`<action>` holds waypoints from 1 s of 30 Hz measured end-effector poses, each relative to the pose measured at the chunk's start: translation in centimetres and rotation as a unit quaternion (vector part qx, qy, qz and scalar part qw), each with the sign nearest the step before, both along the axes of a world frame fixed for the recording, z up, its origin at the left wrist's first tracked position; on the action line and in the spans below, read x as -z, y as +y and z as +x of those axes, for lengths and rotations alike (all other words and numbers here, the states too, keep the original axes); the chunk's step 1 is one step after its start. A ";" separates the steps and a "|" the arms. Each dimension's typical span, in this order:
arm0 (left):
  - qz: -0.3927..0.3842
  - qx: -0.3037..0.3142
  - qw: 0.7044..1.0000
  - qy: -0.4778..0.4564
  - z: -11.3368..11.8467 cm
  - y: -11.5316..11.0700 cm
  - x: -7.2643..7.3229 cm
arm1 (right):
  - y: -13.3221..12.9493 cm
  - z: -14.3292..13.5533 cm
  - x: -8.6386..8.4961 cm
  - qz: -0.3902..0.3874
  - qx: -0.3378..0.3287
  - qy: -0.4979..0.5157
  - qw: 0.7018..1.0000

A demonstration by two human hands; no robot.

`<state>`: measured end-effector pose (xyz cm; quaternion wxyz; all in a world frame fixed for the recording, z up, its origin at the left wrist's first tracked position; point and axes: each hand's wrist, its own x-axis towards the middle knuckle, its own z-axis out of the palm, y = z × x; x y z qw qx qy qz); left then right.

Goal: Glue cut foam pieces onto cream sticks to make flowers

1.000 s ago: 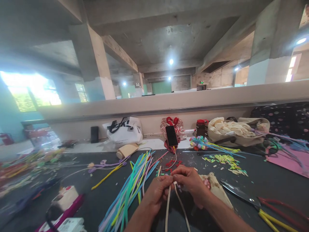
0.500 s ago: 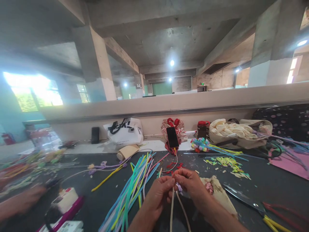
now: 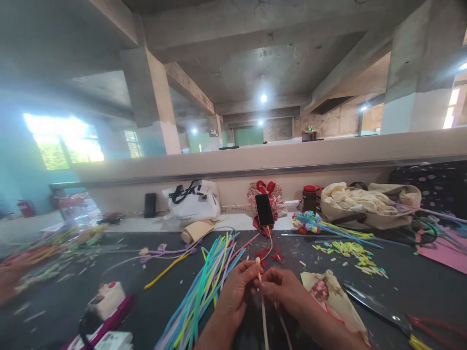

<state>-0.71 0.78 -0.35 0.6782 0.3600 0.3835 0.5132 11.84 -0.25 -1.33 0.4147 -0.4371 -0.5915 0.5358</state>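
Note:
Near the table's front middle, my left hand (image 3: 239, 287) pinches a cream pipe cleaner (image 3: 264, 316) close to its rounded top end. Just right of it, my right hand (image 3: 279, 287) is closed on the same cream strand, a little lower. A second pale strand (image 3: 283, 325) hangs below my right hand; its upper end is hidden by the fingers. Left of my hands lies a bundle of blue, green, yellow and lilac pipe cleaners (image 3: 204, 282). Small red pieces (image 3: 277, 255) rest just beyond my fingertips.
Scissors (image 3: 379, 306) and a cream cloth-like piece (image 3: 337, 301) lie right. A phone (image 3: 264, 210) leans at the back, its cable running forward. At left are a power strip (image 3: 116, 316) and another person's hand (image 3: 14, 277).
The cream strand's rounded end now shows above my left fingers, and my right hand has moved slightly down. The other person's hand at left has moved away leftward. The view has shifted slightly.

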 end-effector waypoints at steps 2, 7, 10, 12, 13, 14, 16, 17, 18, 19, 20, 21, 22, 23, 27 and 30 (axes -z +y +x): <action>0.003 0.006 1.000 0.024 0.0 -0.1 -0.1 | -0.1 -0.2 0.0 -0.002 0.002 -0.014 1.000; 0.020 0.028 0.998 0.053 -0.2 -0.4 -0.4 | -0.3 -0.3 -0.3 -0.014 0.007 0.022 1.000; 0.024 0.050 0.997 0.049 -0.4 -0.6 -0.7 | -0.3 -0.2 -0.5 -0.017 -0.005 0.063 0.998; 0.019 0.056 0.996 0.065 -0.5 -0.7 -0.9 | -0.3 -0.1 -0.6 -0.008 -0.001 0.068 0.998; 0.020 0.055 0.995 0.077 -0.5 -0.7 -0.9 | -0.3 0.0 -0.6 -0.002 0.002 0.064 0.998; 0.027 0.050 0.994 0.089 -0.6 -0.8 -0.9 | -0.3 0.1 -0.7 0.006 0.006 0.058 0.998; 0.048 0.037 0.992 0.114 -0.5 -0.8 -0.9 | -0.3 0.2 -0.8 0.021 0.011 0.043 0.999; 0.056 0.032 0.990 0.127 -0.5 -0.8 -0.9 | -0.4 0.2 -0.8 0.024 0.014 0.038 0.999; 0.061 0.029 0.988 0.137 -0.4 -0.8 -0.9 | -0.4 0.3 -0.9 0.025 0.018 0.036 0.999; 0.064 0.028 0.987 0.144 -0.3 -0.8 -0.8 | -0.4 0.3 -0.9 0.027 0.021 0.037 0.999; 0.066 0.028 0.986 0.148 -0.3 -0.8 -0.8 | -0.4 0.3 -1.0 0.029 0.024 0.040 0.998; 0.070 0.026 0.986 0.148 -0.2 -0.8 -0.7 | -0.5 0.3 -1.0 0.031 0.026 0.042 0.998; 0.076 0.022 0.986 0.147 -0.1 -0.8 -0.7 | -0.5 0.2 -1.0 0.035 0.027 0.040 0.998; 0.082 0.017 0.986 0.146 0.0 -0.8 -0.7 | -0.6 0.2 -1.0 0.039 0.028 0.036 0.998; 0.091 0.011 0.984 0.153 0.0 -0.8 -0.7 | -0.6 0.2 -0.8 0.043 0.021 0.006 0.999; 0.102 0.013 0.975 0.195 -0.2 -0.8 -0.9 | -0.3 0.5 -0.6 0.076 0.042 -0.053 0.995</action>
